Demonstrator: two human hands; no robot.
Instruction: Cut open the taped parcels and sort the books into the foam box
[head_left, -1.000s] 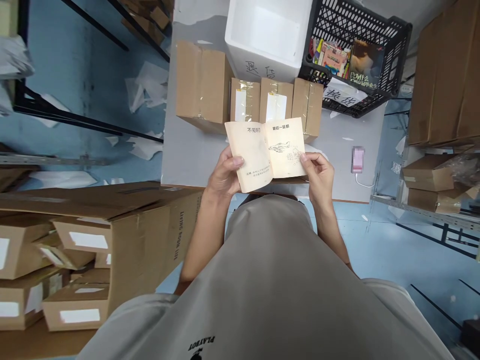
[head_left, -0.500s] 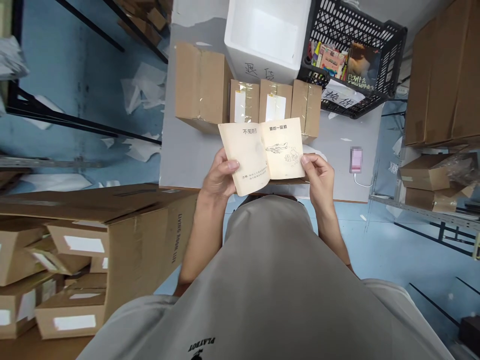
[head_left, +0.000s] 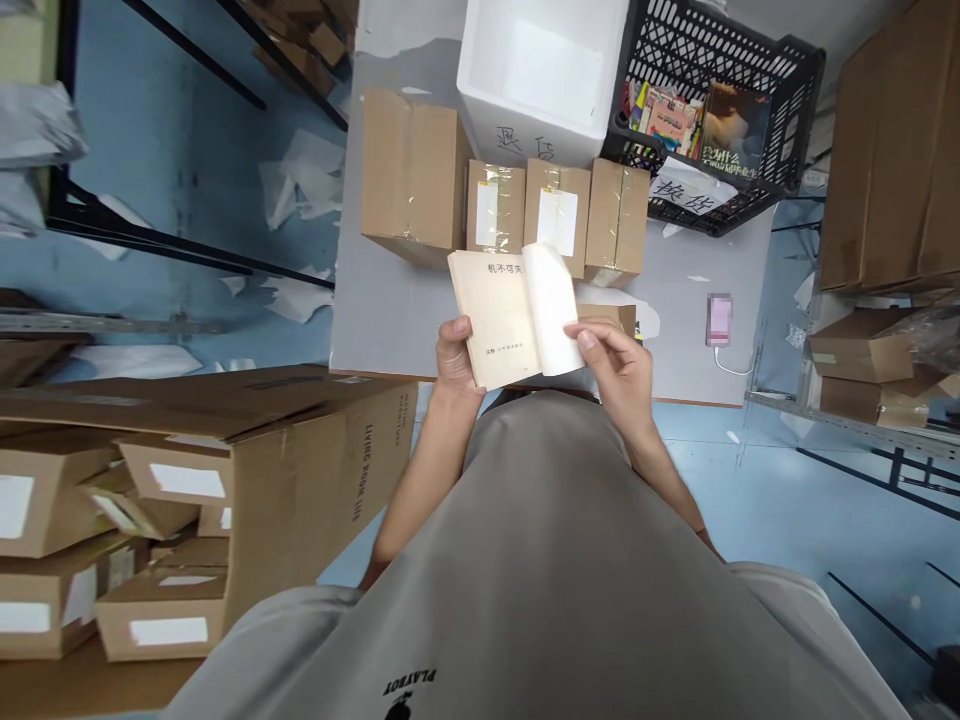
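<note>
One left hand [head_left: 455,362]: grasping open book [head_left: 498,320]
Right hand [head_left: 619,376]: pinching curled page [head_left: 553,322]
Page turn: seemingly partway; how many remain, unclear

Booklet [head_left: 501,320] — open, cream-paged, between both hands [head_left: 616,372].

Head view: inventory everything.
booklet: 1, cream, both hands
table: 1, grey, ahead
taped boxes: 4, brown, beyond booklet
half-hidden box: 1, brown, behind booklet
bin: 1, white, far side
crate: 1, black, right of bin
books: several, multicoloured, in crate
phone: 1, pink, table's right
cable: 1, white, phone
large carton: 1, brown, left
labelled boxes: several, brown, in carton
cartons: several, brown, right
paper scraps: several, white, floor
garment: 1, grey, torso
left hand: 1, bare, booklet's left edge
right hand: 1, bare, right page
</note>
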